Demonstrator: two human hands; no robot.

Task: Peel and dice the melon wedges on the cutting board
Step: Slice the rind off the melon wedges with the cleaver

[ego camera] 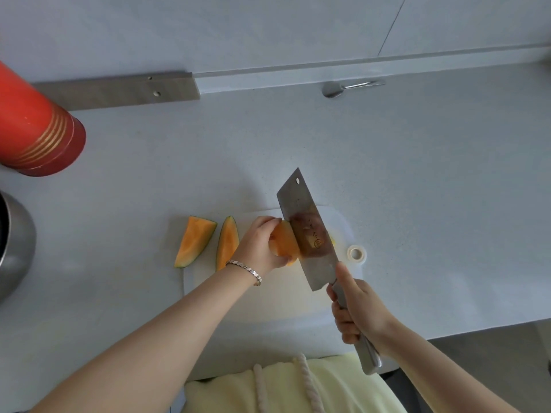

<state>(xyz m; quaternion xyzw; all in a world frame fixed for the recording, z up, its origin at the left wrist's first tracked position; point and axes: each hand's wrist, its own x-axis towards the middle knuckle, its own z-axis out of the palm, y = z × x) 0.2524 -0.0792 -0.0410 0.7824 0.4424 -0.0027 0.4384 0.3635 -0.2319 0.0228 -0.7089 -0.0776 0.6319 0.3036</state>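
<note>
On the cutting board point(268, 305), a melon wedge point(284, 242) is met by a cleaver point(307, 231).
It is gripped by curled fingers of the left hand point(259, 242) for steadiness; the handle is clasped by the right hand point(357, 311), and two other wedges point(193, 241) are kept aside at the board's left edge.

Forearms point(179, 323) bare; silver link bracelet point(244, 271), left wrist; pale yellow garment point(343, 386), white twisted cords point(310, 380), possibly drawstrings.

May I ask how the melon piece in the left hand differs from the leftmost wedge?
The held piece is gripped by the left hand against the cleaver; the leftmost wedge lies untouched. The leftmost wedge shows dark green rind; the held piece shows none. Both are orange-fleshed.
</note>
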